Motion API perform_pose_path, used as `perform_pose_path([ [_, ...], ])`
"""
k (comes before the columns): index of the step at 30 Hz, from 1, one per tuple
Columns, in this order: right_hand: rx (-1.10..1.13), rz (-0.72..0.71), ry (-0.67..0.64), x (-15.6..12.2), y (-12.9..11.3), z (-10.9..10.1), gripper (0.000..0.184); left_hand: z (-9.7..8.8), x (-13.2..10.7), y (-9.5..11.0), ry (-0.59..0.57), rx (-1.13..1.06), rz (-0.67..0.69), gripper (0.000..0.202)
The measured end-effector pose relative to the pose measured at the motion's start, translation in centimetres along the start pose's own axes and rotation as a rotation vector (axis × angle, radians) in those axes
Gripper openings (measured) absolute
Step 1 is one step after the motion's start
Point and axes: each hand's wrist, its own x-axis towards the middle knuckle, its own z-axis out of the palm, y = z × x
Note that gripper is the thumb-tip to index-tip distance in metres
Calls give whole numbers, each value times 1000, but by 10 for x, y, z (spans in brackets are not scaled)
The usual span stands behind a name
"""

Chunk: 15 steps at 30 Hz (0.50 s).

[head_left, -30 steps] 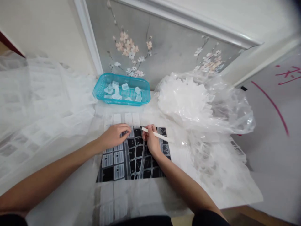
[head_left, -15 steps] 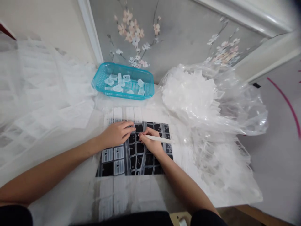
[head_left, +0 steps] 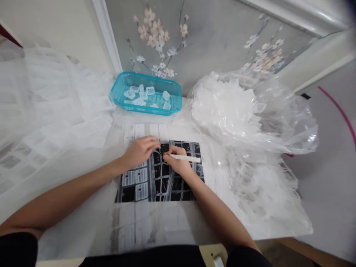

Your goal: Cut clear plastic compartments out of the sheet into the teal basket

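My right hand (head_left: pixel 179 159) is closed around a slim white pen-like tool (head_left: pixel 189 158), its tip down near the middle of a black rectangular panel (head_left: pixel 128 194). What kind of tool it is I cannot make out. Over the panel lies a translucent plastic sheet (head_left: pixel 150 185) with a grid of cells; some cells hold clear ribbed pieces (head_left: pixel 141 191), others show black. My left hand (head_left: pixel 141 150) rests on the sheet's upper left part, fingers stretched out close together towards the tool tip. Its fingertips are slightly blurred.
A blue plastic basket (head_left: pixel 146 109) with several small clear pieces stands behind the panel. To the right sits a clear bag (head_left: pixel 289 122) of white plastic pieces, with piled plastic webbing (head_left: pixel 261 193) in front. Stacked translucent sheets (head_left: pixel 69 96) lie at the left.
My left hand's fingers have drawn closer together and shifted slightly. My right hand has moved slightly up with the white tool still in it.
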Motion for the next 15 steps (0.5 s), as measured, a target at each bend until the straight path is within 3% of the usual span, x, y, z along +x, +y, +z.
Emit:
perform_pose_path([
  [3, -6, 8, 17, 0, 1, 3, 21, -15, 12, 4, 417, -417, -277, 26],
  [6, 46, 27, 8, -3, 0, 3, 19, -29, 19, 14, 538, -908, -399, 16],
  [8, 96, 30, 1, -4, -5, -1, 17, -30, 21, 21, 479, -1103, -516, 12],
  [11, 185, 2, 42, 0, -15, -16, 17, -23, 30, 27, 377, -1143, -643, 10],
  [13, 227, -21, 101, 9, -20, -28, 18, -16, 41, 27, 298, -1082, -624, 14],
  [15, 224, -30, 130, 22, -18, -37, 19, -10, 53, 24, 159, -877, -501, 22],
])
